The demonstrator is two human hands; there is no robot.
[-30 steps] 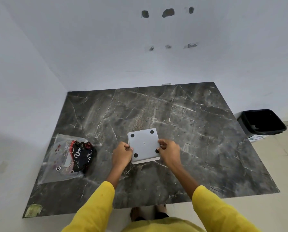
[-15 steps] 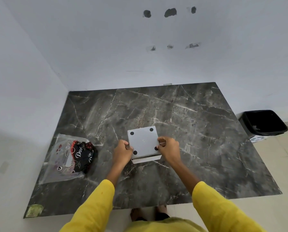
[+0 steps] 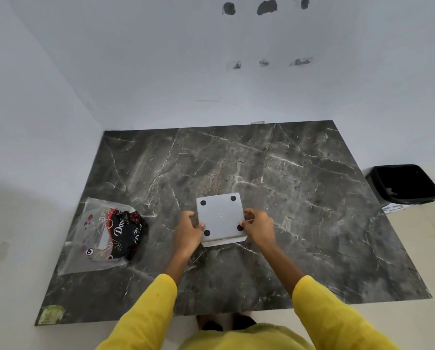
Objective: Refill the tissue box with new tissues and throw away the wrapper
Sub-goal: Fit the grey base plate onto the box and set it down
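Observation:
A white square tissue box lies upside down near the middle of the dark marble table, its base with black rubber feet facing up. My left hand grips its left edge and my right hand grips its right edge. A strip of a lower white part shows below the base at the near side. A clear plastic wrapper printed in black and red lies flat at the table's left side, apart from both hands. Whether tissues are inside it cannot be told.
A black bin stands on the floor past the table's right edge. White walls close the table's far and left sides. A small yellowish patch marks the near left corner. My feet show under the near edge.
The box has shifted slightly away from me between my hands, and the white strip under the base shows a little more. The wrapper has not moved.

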